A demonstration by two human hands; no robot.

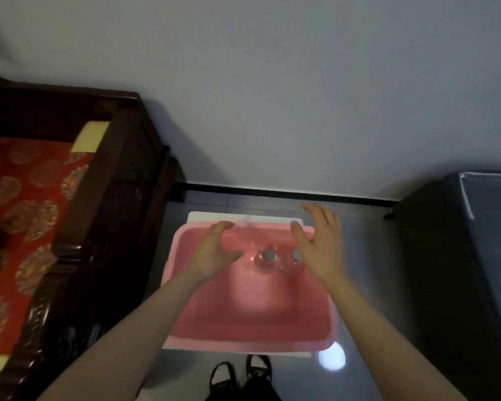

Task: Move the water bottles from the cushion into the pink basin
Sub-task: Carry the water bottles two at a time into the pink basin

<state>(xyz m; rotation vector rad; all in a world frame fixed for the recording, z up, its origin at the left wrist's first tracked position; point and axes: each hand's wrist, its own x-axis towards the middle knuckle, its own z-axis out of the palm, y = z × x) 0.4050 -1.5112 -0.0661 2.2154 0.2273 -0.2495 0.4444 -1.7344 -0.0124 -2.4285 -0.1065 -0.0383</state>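
- The pink basin [243, 344] sits on a glossy grey floor [373, 285], on top of a flat white board [209, 217] whose edge shows at the basin's far side.
- Two clear bottles stand upright inside the basin, toward its far half, seen from above. The first water bottle [268, 256] has a grey cap, and the second water bottle [296, 256] stands just beside it, on the side of the right hand.
- The left hand [214, 254] hovers over the basin's left part. Its grip is apart, with the fingers loosely curved, and it holds nothing.
- The right hand [321, 247] hovers over the basin's right rim, palm turned inward. Its grip is apart too, with the fingers spread, and it is empty. Its palm edge overlaps the second bottle in view, and contact cannot be told.
- At the left stands a dark carved wooden seat frame [104, 198] carrying a red cushion [18, 192] patterned with gold roundels. No bottles show on the visible part of the cushion.
- A plain pale grey wall [272, 96] fills the upper view and meets the floor at a black skirting strip [287, 193].
- A dark grey block [460, 270] of furniture stands at the right, well apart from the basin.
- A bright light glare [331, 357] lies on the floor by the basin's near right corner.
- The person's black shoes [240, 374] show at the bottom edge, just in front of the basin.
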